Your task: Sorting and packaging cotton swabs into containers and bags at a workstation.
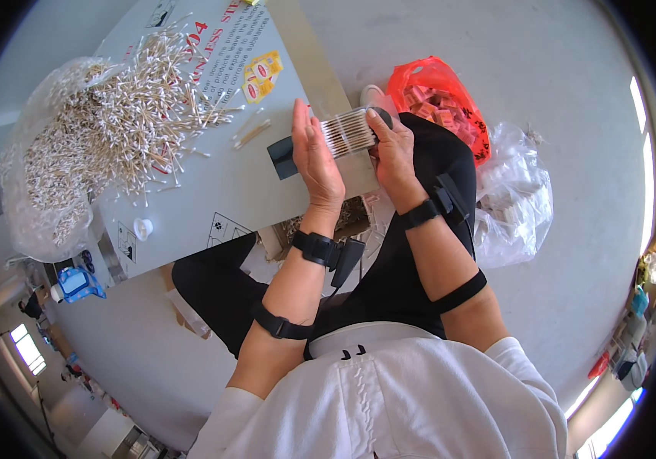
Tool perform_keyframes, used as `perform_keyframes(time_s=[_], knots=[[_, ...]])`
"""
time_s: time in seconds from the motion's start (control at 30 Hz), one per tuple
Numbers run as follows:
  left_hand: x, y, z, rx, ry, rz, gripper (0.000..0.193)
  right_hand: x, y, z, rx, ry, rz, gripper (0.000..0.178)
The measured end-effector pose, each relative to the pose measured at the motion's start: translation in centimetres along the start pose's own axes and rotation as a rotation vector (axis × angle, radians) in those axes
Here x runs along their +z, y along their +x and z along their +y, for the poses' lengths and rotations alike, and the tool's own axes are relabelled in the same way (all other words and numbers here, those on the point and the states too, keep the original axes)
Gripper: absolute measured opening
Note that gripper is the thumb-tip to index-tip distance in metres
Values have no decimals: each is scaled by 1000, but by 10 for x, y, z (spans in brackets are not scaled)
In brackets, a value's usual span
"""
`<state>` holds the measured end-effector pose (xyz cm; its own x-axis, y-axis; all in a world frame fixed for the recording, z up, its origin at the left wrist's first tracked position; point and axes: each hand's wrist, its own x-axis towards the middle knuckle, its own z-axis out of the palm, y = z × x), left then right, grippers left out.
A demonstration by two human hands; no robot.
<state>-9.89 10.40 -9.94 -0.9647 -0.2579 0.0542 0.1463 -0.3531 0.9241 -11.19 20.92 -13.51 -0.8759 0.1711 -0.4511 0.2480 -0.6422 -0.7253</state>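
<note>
Swab pack (348,133), a neat row of white-tipped sticks seemingly in clear plastic, is partly covered from where I stand: the right hand (394,153) hides part of its dark, rounded end, and its underside is out of my sight. It sits between both hands, over the table's right edge near the front corner. A dark rectangular piece (283,158) lies half behind the left hand (319,164), too covered to identify. Under the table's front edge, a cardboard box (356,216) shows only in part behind the left forearm.

Toward the table's left edge, a big loose heap of swabs (163,107) spills from a clear bag (26,180). Yellow packets (263,71) lie near the right edge, a few single swabs (253,133) below them, and a small white cup (143,228) by the front edge. On the floor beyond the person's right knee, a red bag (481,138) holds pinkish boxes (439,107), next to a cloudy clear bag (515,206).

The left fingers are straight and together, palm turned to the row's end, whether quite touching I can't tell. The right hand grips the pack, thumb on top, the other fingers mostly hidden.
</note>
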Motion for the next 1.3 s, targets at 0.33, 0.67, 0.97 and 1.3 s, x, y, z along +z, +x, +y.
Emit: perform_keyframes(time_s=[0.33,0.67,0.97,1.3], knots=[[-5,-2,11,172,561,-145,60,2,-5,-4,25,19,0,15],[-78,121,45,288,1464,9,31,1,-6,-5,102,52,7,19],[-98,147,56,47,1638,-74,29,-1,-7,-7,65,59,-47,20],[-64,89,70,-345,714,-30,12,-6,-1,-1,43,60,-26,17]])
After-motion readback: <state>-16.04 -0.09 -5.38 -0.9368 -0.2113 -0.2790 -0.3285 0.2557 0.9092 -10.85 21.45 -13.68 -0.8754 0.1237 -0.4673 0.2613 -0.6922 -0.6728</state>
